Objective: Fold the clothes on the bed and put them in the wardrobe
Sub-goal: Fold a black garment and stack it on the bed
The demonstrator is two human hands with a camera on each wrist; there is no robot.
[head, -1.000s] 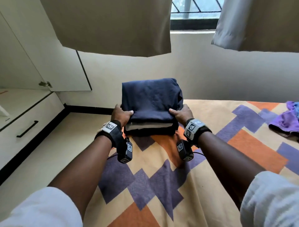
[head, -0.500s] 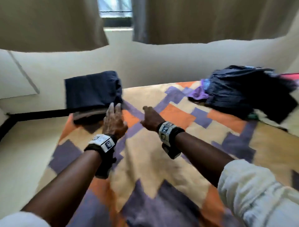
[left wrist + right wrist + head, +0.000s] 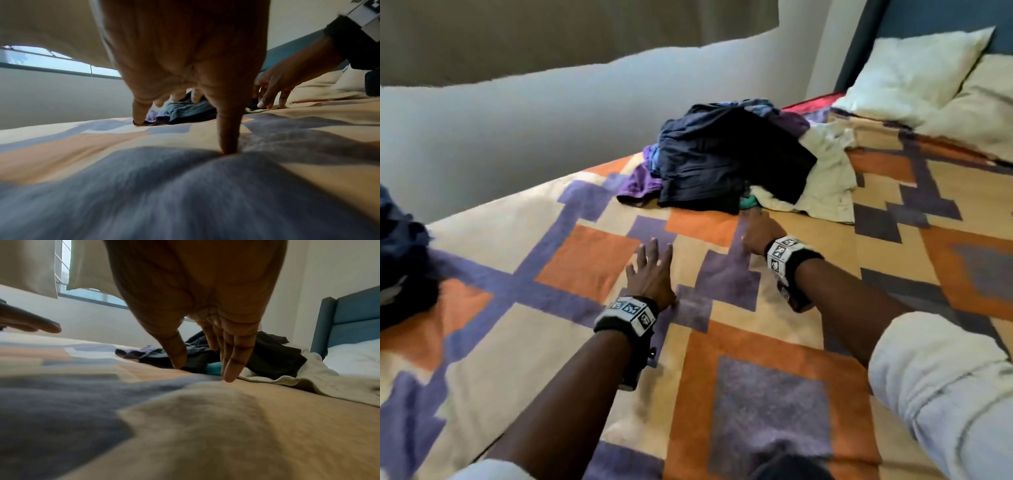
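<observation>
At the far left edge of my view sits the folded stack [image 3: 400, 260], dark navy on top with a pale layer under it, close to the side of the bed [image 3: 774, 411]. If I lean my weight into the mattress near it, I think the stack could slump or slide off that edge.

Next along is my left hand [image 3: 652, 274], fingers spread and straight, holding nothing. From the wrist view the thumb tip presses a dent into the blanket, so the hand is bearing on the bed. That pressure could drag the patterned blanket [image 3: 592, 267] into wrinkles just where I would want a flat folding space.

Further right, my right hand [image 3: 758, 231] reaches toward the heap of unfolded clothes [image 3: 729, 161], fingers straight and close together, thumb apart, nothing pinched yet. The fingertips come down just at the near rim of the heap, beside a teal scrap [image 3: 214, 368] tucked under the dark garment [image 3: 722, 171].

The heap is tangled (purple, blue, black, teal and a cream piece [image 3: 828, 185] all overlapping), so one tug may well bring several pieces along, or spill the rest toward the wall side. Grabbing the teal scrap from underneath would likely tip the dark garment over.

The pillows [image 3: 914, 75] lie at the far right, well clear.
</observation>
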